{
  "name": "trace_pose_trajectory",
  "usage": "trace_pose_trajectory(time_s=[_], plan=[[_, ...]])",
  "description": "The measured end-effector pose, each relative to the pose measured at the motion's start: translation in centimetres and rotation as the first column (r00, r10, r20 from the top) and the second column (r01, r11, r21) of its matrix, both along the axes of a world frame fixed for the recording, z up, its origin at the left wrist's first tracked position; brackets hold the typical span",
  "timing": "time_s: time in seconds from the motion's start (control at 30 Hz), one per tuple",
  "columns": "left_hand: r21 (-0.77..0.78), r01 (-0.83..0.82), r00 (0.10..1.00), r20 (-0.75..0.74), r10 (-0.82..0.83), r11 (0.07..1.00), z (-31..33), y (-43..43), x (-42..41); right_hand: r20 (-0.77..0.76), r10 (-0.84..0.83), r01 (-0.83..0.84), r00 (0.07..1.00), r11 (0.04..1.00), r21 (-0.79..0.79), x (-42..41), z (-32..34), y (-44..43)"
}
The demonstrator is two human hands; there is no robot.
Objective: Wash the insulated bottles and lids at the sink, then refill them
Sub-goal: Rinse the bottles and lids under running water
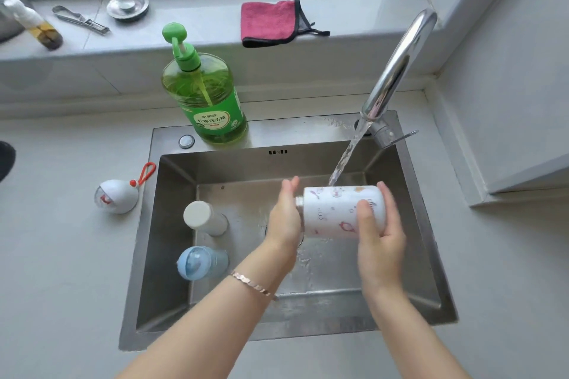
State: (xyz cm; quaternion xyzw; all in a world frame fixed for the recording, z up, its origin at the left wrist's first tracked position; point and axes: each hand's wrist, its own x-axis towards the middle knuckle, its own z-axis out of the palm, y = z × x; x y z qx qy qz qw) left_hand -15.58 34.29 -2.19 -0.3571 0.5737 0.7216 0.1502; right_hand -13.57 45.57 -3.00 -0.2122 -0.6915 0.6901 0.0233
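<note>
Wraps the right hand point(380, 231) round the base end of the white printed bottle point(335, 209), thumb on the near side, fingers curled over the far side. Presses the left hand point(284, 218) flat against the bottle's steel mouth, fingers straight, together and pointing up. Holds the bottle on its side above the sink point(144, 224), mouth to the left, just under the faucet point(400, 61). Catches the water stream point(345, 157) on the bottle's upper wall. Wears a bracelet point(251, 283) on the left wrist. Shares the basin with a white cylinder point(204, 217) standing upright at the left, bottle or lid hard to tell, and with a pale blue lid point(201, 263) on its side just in front of it. Has a white rounded lid point(117, 195) with a red loop on the counter left of the sink, a green dish soap bottle point(204, 95) on the sink's back ledge, and a pink cloth point(269, 23) on the windowsill.
</note>
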Motion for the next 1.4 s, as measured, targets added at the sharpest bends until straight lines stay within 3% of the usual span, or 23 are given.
trace_pose_trajectory(time_s=[0.1,0.27,0.37,0.43,0.6,0.7,0.8,0.93,1.03,1.1,1.2,1.27,1.33,1.4], plan=[[-0.014,-0.11,0.994,0.017,0.11,0.994,-1.0,-2.3,0.1,0.047,0.121,-0.123,0.991,0.992,0.026,0.9,-0.5,-1.8],[0.076,0.035,0.999,0.028,-0.037,0.996,-0.4,0.7,0.8,0.058,0.045,-0.043,0.997,0.998,-0.04,-0.6,-0.1,1.2],[0.027,0.03,0.998,0.05,-0.031,0.999,-1.2,-1.2,0.6,0.069,0.158,-0.162,0.985,0.986,0.049,0.0,-0.3,0.5],[-0.04,0.125,0.99,0.074,-0.122,0.991,-2.1,-2.5,0.9,0.045,0.227,-0.231,0.973,0.963,0.14,0.1,-0.1,0.3],[-0.186,0.188,0.981,0.085,-0.175,0.964,-3.8,-4.6,2.6,0.064,0.428,-0.393,0.902,0.75,0.532,-0.5,0.2,2.0],[-0.282,0.203,0.977,0.127,-0.173,0.938,-4.9,-5.4,3.3,0.107,0.458,-0.416,0.883,0.654,0.632,-0.7,0.5,3.9],[-0.302,0.237,0.969,0.138,-0.203,0.923,-4.6,-4.9,3.5,0.142,0.294,-0.323,0.945,0.784,0.53,-0.8,0.9,6.4],[-0.111,0.351,0.935,0.086,-0.343,0.93,-2.9,-3.0,2.7,0.222,0.143,-0.178,0.964,0.973,0.148,-0.3,0.1,7.5],[0.083,0.414,0.905,0.072,-0.42,0.906,-1.4,-1.4,2.0,0.284,0.192,-0.139,0.939,0.97,-0.198,0.7,-0.4,6.0],[0.101,0.36,0.93,0.032,-0.365,0.927,-0.7,-1.0,1.3,0.286,0.312,-0.228,0.906,0.93,-0.289,1.0,-0.8,5.8],[-0.061,0.374,0.926,-0.029,-0.377,0.925,-0.3,-1.3,0.1,0.338,0.583,-0.583,0.739,0.804,-0.116,0.4,-0.9,6.1],[-0.228,0.464,0.873,-0.05,-0.486,0.856,-0.1,-1.3,-0.4,0.373,0.662,-0.715,0.65,0.699,0.004,-0.2,-1.4,5.4],[-0.338,0.486,0.842,-0.067,-0.536,0.806,-0.1,-1.1,-0.8,0.326,0.629,-0.674,0.705,0.737,0.036,-0.7,-1.6,3.9],[-0.347,0.441,0.857,-0.111,-0.503,0.828,-0.1,-1.2,-0.9,0.257,0.563,-0.599,0.786,0.796,0.089,-1.3,-2.0,2.6]])
